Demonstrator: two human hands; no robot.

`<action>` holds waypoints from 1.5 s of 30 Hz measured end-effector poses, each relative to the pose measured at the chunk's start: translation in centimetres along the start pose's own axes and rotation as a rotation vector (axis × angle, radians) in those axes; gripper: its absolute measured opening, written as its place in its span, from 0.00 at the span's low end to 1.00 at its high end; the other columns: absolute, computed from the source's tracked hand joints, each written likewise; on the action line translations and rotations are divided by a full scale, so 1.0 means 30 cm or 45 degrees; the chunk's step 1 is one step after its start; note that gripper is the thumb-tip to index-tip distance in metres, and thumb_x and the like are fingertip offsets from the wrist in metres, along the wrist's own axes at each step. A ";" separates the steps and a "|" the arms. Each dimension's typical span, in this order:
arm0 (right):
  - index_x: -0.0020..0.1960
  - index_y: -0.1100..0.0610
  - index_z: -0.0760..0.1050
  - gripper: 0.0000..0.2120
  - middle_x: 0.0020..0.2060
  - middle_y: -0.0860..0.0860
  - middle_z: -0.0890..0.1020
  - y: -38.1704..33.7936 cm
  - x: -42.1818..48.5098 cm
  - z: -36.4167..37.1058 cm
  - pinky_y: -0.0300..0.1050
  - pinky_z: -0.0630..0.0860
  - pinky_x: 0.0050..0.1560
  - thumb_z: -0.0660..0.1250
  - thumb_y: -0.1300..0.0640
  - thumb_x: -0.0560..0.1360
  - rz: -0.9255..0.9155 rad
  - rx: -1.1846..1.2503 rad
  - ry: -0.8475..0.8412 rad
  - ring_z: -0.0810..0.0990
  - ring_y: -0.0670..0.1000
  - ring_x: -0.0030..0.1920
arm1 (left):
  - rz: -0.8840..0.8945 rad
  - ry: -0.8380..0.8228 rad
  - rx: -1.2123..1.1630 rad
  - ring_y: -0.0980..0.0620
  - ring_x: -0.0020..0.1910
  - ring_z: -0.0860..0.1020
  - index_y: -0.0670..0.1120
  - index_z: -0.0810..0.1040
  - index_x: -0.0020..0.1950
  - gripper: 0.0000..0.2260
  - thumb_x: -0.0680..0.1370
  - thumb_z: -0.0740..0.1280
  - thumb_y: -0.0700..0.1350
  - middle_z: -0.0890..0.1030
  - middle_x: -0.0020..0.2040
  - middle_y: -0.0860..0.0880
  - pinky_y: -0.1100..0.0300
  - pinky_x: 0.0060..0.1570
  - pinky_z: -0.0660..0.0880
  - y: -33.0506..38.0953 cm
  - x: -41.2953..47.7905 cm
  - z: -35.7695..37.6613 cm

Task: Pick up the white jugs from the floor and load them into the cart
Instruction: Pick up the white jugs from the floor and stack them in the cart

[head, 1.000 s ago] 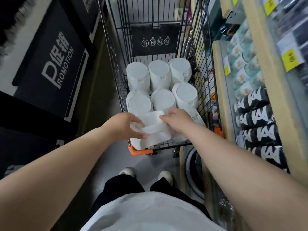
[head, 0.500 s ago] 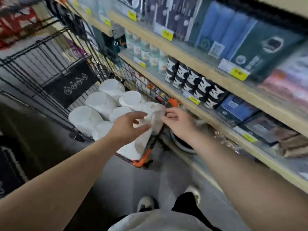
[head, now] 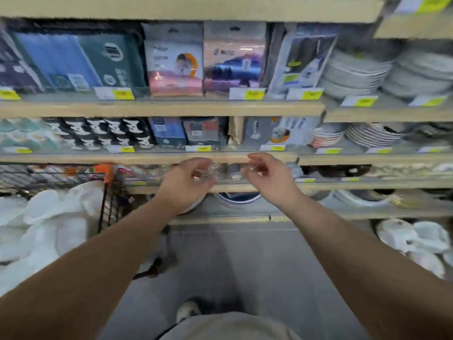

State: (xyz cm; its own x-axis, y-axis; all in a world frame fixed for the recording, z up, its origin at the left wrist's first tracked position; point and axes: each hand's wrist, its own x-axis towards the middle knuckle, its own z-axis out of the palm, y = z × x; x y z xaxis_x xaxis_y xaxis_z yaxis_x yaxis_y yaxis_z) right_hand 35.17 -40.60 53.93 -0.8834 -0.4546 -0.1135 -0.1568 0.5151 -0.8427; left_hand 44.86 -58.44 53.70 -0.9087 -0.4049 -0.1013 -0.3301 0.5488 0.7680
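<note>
While I stand square to the shelving, my shoe (head: 187,311) shows below me on the grey floor (head: 232,261), and both forearms stretch forward above it. My left hand (head: 182,186) and my right hand (head: 268,179) hang in the air near each other, not touching. The fingers of each are loosely curled and hold nothing, as far as the blur lets me tell.

At my left, the cart (head: 49,179) stands beside me with a heap of white jugs (head: 56,217) piled against its near corner. Low at my right, further jugs (head: 411,238) lie together at floor level by the foot of the shelving (head: 159,109), well apart from both hands.

I judge that I am between loads: one batch sits in the cart, and the next pick is not yet begun. It calls for a turn to the right and a deep bend, then a firm grasp round a jug's body or handle. The cart looks full at this end, so the jug will need a gap farther in.

Beyond my hands the shelves carry packaged goods, stacked plates (head: 355,74) and yellow price tags (head: 123,94).
</note>
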 end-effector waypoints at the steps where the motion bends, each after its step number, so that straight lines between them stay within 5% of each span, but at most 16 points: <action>1: 0.65 0.56 0.75 0.21 0.49 0.48 0.79 0.056 -0.035 -0.082 0.41 0.73 0.58 0.72 0.52 0.74 0.033 0.013 0.055 0.79 0.49 0.51 | 0.033 -0.040 -0.007 0.56 0.55 0.78 0.52 0.77 0.63 0.17 0.75 0.72 0.49 0.78 0.54 0.57 0.64 0.57 0.71 0.066 0.001 0.073; 9: 0.63 0.54 0.76 0.19 0.51 0.48 0.80 0.481 -0.341 -0.671 0.46 0.75 0.59 0.71 0.51 0.74 0.299 0.107 0.486 0.80 0.49 0.53 | 0.330 -0.336 -0.107 0.56 0.51 0.79 0.56 0.78 0.59 0.15 0.74 0.74 0.48 0.80 0.52 0.56 0.62 0.55 0.74 0.545 -0.007 0.678; 15: 0.65 0.51 0.74 0.19 0.53 0.47 0.79 0.743 -0.514 -0.992 0.37 0.74 0.52 0.69 0.50 0.75 0.521 0.137 0.726 0.78 0.47 0.56 | 0.490 -0.665 -0.106 0.54 0.51 0.78 0.53 0.78 0.61 0.17 0.74 0.74 0.44 0.80 0.55 0.54 0.59 0.56 0.74 0.846 0.033 1.095; 17: 0.65 0.51 0.74 0.19 0.53 0.46 0.79 0.825 -0.541 -1.091 0.32 0.73 0.49 0.69 0.49 0.75 0.616 0.138 0.803 0.79 0.46 0.55 | 0.529 -0.753 -0.087 0.53 0.51 0.78 0.53 0.78 0.61 0.17 0.73 0.74 0.44 0.80 0.56 0.52 0.57 0.57 0.75 0.934 0.066 1.240; 21: 0.66 0.51 0.74 0.20 0.55 0.47 0.80 0.997 -0.553 -1.298 0.45 0.76 0.58 0.69 0.50 0.75 0.748 0.158 0.969 0.79 0.47 0.56 | 0.622 -0.925 -0.074 0.53 0.51 0.79 0.57 0.76 0.57 0.15 0.73 0.74 0.45 0.80 0.54 0.55 0.53 0.58 0.76 1.109 0.160 1.526; 25: 0.66 0.51 0.73 0.19 0.56 0.47 0.79 1.144 -0.525 -1.521 0.38 0.73 0.48 0.68 0.50 0.77 0.885 0.222 1.087 0.79 0.44 0.49 | 0.696 -1.075 0.008 0.53 0.52 0.79 0.56 0.77 0.61 0.17 0.74 0.73 0.47 0.80 0.57 0.54 0.51 0.59 0.76 1.295 0.277 1.785; 29: 0.66 0.51 0.73 0.19 0.56 0.47 0.79 1.283 -0.498 -1.707 0.40 0.73 0.54 0.68 0.50 0.76 0.962 0.254 1.180 0.77 0.44 0.53 | 0.748 -1.160 0.077 0.54 0.52 0.79 0.53 0.76 0.65 0.19 0.74 0.73 0.47 0.79 0.57 0.55 0.54 0.58 0.76 1.463 0.361 1.996; 34: 0.67 0.52 0.73 0.20 0.57 0.48 0.79 1.485 -0.445 -1.915 0.47 0.76 0.60 0.68 0.50 0.76 1.012 0.293 1.163 0.78 0.47 0.56 | 0.729 -1.158 0.123 0.54 0.52 0.78 0.54 0.76 0.64 0.19 0.74 0.73 0.47 0.79 0.56 0.55 0.51 0.59 0.75 1.597 0.428 2.230; 39: 0.68 0.52 0.71 0.20 0.57 0.47 0.78 1.774 -0.365 -2.137 0.34 0.72 0.32 0.67 0.49 0.77 1.015 0.316 0.956 0.77 0.45 0.48 | 0.568 -1.068 0.149 0.54 0.54 0.78 0.54 0.75 0.66 0.20 0.75 0.72 0.48 0.78 0.57 0.56 0.51 0.60 0.75 1.655 0.477 2.488; 45: 0.68 0.53 0.71 0.23 0.58 0.49 0.79 2.162 -0.236 -2.353 0.41 0.73 0.42 0.68 0.49 0.76 1.118 0.318 0.660 0.78 0.49 0.49 | 0.214 -0.899 0.197 0.53 0.52 0.77 0.52 0.75 0.66 0.19 0.76 0.70 0.49 0.78 0.57 0.55 0.54 0.57 0.75 1.626 0.510 2.821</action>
State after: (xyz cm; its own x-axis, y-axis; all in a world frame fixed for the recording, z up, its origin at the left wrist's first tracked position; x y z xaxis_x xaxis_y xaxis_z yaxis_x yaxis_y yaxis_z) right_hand 0.09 47.33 37.25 -0.7329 0.4032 -0.5479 0.6741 0.3217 -0.6649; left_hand -6.76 24.04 36.10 -0.8810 0.2313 -0.4128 -0.1571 0.6798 0.7164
